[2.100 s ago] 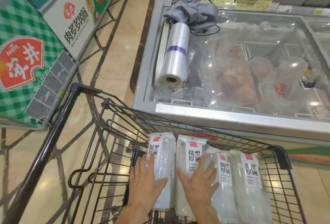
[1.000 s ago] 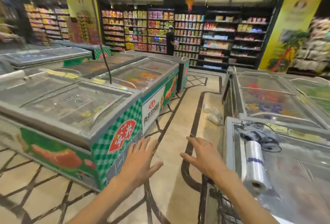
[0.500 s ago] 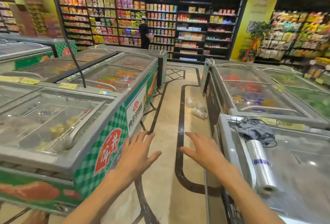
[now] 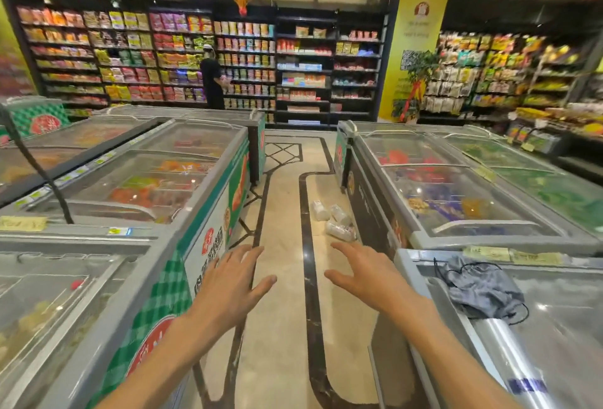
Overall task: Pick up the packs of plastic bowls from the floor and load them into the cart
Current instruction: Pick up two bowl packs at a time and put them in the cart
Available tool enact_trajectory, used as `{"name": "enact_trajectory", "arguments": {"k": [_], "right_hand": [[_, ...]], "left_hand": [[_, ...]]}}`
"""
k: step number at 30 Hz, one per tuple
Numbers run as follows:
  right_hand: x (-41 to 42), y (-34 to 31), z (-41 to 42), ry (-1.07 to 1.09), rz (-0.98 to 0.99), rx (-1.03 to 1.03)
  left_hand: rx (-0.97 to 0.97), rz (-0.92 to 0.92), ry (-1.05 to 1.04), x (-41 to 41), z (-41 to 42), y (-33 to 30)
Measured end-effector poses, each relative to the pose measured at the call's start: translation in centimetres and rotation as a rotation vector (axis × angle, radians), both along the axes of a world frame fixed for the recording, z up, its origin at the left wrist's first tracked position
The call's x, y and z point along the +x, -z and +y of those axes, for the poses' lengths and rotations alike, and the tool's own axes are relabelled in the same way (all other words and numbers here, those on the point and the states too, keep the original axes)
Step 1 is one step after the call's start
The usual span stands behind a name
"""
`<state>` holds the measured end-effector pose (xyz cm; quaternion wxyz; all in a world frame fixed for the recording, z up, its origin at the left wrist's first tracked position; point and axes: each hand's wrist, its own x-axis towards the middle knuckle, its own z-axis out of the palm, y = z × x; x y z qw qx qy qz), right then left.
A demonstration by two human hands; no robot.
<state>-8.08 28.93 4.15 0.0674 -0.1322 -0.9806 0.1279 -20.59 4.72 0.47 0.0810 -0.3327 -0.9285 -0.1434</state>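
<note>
Both hands, left and right, reach forward empty with fingers spread. Far ahead, three bowl packs lie on the floor beside the right freezer, long axes differing.

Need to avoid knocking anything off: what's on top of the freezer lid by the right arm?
On the glass lid lie a crumpled grey cloth with a black cord and a roll of clear plastic bags. The right forearm hides the freezer's near corner.
</note>
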Motion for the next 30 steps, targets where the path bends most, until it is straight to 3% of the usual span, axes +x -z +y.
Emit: {"name": "enact_trajectory", "arguments": {"k": [22, 30], "right_hand": [[-53.9, 2.9, 26.2, 0.198, 0.004, 0.058], [-74.1, 6.2, 40.4, 0.229, -0.004, 0.021]], "left_hand": [[0.024, -0.112, 0.198, -58.8, 30.3, 3.5], [0.018, -0.151, 0.201, -80.3, 43.5, 7.0]]}}
